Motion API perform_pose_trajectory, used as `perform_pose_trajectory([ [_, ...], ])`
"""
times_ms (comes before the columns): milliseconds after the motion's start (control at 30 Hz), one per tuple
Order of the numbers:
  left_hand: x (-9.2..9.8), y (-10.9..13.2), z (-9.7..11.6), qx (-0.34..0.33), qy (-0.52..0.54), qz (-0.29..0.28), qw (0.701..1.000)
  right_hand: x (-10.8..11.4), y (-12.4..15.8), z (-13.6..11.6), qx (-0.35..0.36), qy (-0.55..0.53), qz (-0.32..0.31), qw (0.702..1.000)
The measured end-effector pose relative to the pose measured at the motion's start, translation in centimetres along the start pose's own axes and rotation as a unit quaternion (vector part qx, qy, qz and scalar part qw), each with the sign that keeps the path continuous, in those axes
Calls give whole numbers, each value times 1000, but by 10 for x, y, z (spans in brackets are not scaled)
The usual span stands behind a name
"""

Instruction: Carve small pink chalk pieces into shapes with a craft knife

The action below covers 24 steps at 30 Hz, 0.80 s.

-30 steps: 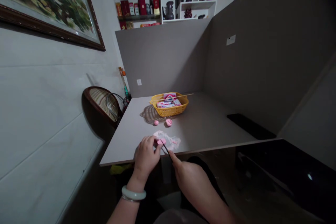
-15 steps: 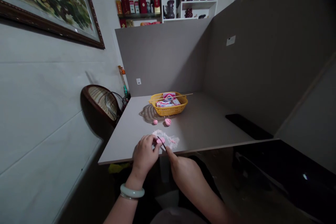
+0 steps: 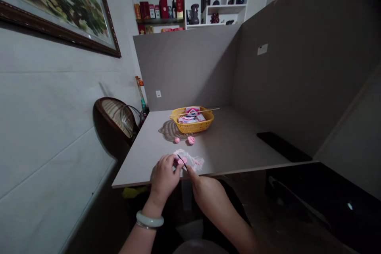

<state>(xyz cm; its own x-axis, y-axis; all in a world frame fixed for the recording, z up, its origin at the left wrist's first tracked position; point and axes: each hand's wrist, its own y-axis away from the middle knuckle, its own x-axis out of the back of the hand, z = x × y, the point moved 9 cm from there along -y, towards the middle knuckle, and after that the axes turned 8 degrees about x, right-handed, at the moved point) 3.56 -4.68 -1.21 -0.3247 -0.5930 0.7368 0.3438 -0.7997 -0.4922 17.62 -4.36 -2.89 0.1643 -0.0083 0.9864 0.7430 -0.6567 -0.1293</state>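
Note:
My left hand (image 3: 164, 177) is closed at the table's front edge, its thumb and fingers pinching a small pink lump (image 3: 182, 160) that looks like soft clay or soap. In my right hand (image 3: 208, 192) is a thin dark blade-like tool (image 3: 180, 158), its tip lying across the pink lump. White and pink scraps (image 3: 195, 162) are scattered on the tabletop just beyond and right of the lump. Farther back sit a small pink ball (image 3: 177, 140) and a larger pink piece (image 3: 191, 140) with a grooved surface. The palms hide part of the tool's handle.
Behind the pink pieces stands a yellow basket (image 3: 195, 127) holding printed boxes, with a thin stick (image 3: 208, 110) across its rim. A dark flat object (image 3: 279, 146) lies along the table's right side. Grey panels (image 3: 187, 67) rise at the back and right.
The view has tilted slightly, so the scene sits a little lower. Both hands keep their hold; the tool has shifted only slightly against the pink lump.

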Motion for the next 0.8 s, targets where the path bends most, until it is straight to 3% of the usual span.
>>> perform_pose_trajectory([
  [100,1,0,-2,0,-2,-1,1000,-1,-3,-1,5,-6,-1,1000],
  [300,-1,2,1,-13,7,-17,1000,-10,28,0,-5,-11,-23,1000],
  [533,1,-1,0,-10,-6,-6,1000,2,-10,1,-4,-18,7,1000],
  [800,-2,4,6,-11,-36,5,999,-4,-5,3,-13,-16,-3,1000],
])
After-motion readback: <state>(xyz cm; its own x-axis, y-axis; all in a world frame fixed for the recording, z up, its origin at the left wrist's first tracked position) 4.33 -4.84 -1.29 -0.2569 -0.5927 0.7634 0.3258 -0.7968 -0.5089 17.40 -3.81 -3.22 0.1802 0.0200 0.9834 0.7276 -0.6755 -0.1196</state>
